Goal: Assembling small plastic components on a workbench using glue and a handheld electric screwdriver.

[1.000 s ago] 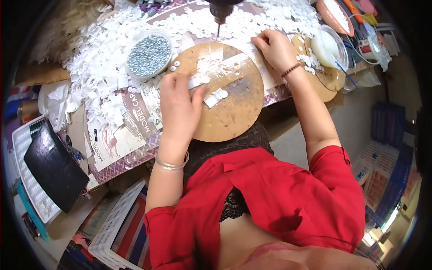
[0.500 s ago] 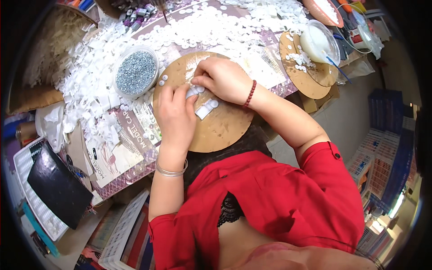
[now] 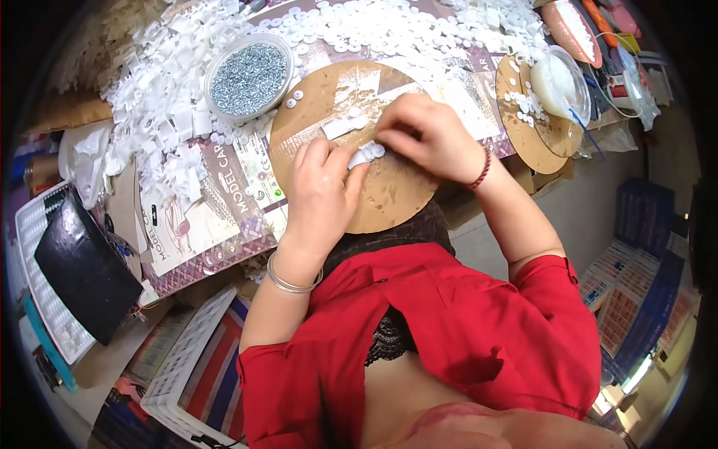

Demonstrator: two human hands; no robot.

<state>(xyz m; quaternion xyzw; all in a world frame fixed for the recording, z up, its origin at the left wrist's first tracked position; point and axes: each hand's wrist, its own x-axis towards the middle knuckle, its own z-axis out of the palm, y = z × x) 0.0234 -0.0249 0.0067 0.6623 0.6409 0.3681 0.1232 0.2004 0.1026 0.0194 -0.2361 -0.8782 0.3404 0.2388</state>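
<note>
On the round brown board (image 3: 404, 202), my left hand (image 3: 321, 179) has its thumb and forefinger closed on a small white plastic piece with round white discs at its end (image 3: 367, 155). My right hand (image 3: 434, 138) is curled, its fingertips together at the disc end; whatever they pinch is too small to make out. A second white plastic piece with discs (image 3: 344, 126) lies just beyond my fingers. Two loose white discs (image 3: 295, 99) rest near the board's left rim.
A clear tub of small silvery metal parts (image 3: 249, 78) stands left of the board. White plastic pieces (image 3: 168, 105) and discs (image 3: 359, 30) heap behind. At right are a smaller brown board (image 3: 535, 153), a tub of white paste (image 3: 557, 78) and a blue stick (image 3: 587, 135).
My hands have gone from the farther white piece to the nearer one. The farther piece now lies free on the board. The whole view has shifted slightly.
</note>
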